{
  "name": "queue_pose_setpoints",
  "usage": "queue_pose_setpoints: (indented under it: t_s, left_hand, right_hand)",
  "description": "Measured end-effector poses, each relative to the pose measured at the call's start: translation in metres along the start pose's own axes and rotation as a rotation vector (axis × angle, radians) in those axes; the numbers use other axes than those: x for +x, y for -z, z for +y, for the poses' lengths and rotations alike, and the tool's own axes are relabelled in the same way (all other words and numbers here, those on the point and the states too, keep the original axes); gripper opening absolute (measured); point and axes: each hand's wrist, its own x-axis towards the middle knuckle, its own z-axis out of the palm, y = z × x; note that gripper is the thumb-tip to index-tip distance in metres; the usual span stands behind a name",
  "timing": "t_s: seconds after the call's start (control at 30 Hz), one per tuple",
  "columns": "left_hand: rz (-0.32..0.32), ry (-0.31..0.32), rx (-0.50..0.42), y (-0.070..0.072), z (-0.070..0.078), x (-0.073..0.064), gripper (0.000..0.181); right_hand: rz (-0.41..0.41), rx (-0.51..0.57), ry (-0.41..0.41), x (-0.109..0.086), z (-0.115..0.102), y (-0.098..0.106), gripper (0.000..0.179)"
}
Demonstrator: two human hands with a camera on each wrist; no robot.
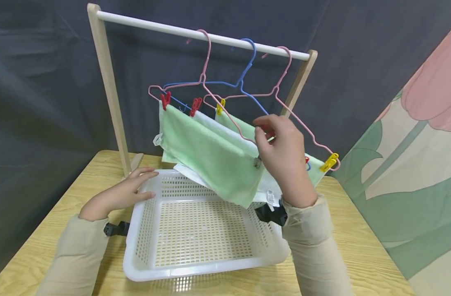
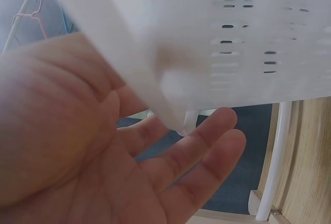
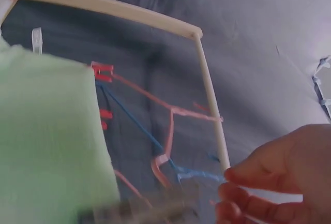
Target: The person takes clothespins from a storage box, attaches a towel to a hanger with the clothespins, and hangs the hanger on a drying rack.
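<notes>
In the head view my right hand (image 1: 281, 144) hovers by the right end of the front pink hanger (image 1: 231, 119), thumb and fingers bent with nothing visible between them. A light green cloth (image 1: 210, 148) hangs from that hanger, with a red clothespin (image 1: 165, 100) at its left corner. At its right corner, below the hand, sits a greyish clothespin (image 1: 257, 162), blurred in the right wrist view. My left hand (image 1: 131, 189) rests at the back left corner of the white plastic basket (image 1: 142, 263), its fingers loosely extended around the rim in the left wrist view.
A rack with a white rod (image 1: 155, 26) and wooden posts stands behind the basket. Behind the front cloth, a blue hanger (image 1: 247, 65) bears a white cloth (image 1: 219, 126), and another pink hanger (image 1: 297, 117) a green cloth with yellow clothespins (image 1: 329, 162). A patterned panel (image 1: 407, 185) borders the right.
</notes>
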Motion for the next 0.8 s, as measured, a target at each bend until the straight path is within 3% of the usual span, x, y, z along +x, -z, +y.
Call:
queue_pose_setpoints:
  t_s: [0.3, 0.57, 0.63, 0.7, 0.8]
  left_hand:
    - [0.007, -0.024, -0.035, -0.004, -0.003, 0.012, 0.061]
    - [0.076, -0.063, 0.037, -0.015, -0.011, 0.011, 0.052]
    - [0.097, -0.074, 0.075, -0.015, -0.011, 0.011, 0.05]
    - [0.112, -0.083, 0.125, -0.014, -0.011, 0.011, 0.049]
    - [0.129, -0.085, 0.206, -0.01, -0.013, 0.009, 0.049]
  right_hand:
    - [0.216, -0.091, 0.065, -0.026, 0.039, 0.048, 0.022]
    - [0.322, -0.196, 0.085, -0.04, 0.103, 0.076, 0.03]
    - [0.321, -0.227, 0.042, -0.04, 0.123, 0.088, 0.032]
    - [0.281, -0.27, -0.065, -0.04, 0.145, 0.099, 0.035]
    - [0.126, -0.309, -0.252, -0.043, 0.179, 0.108, 0.043]
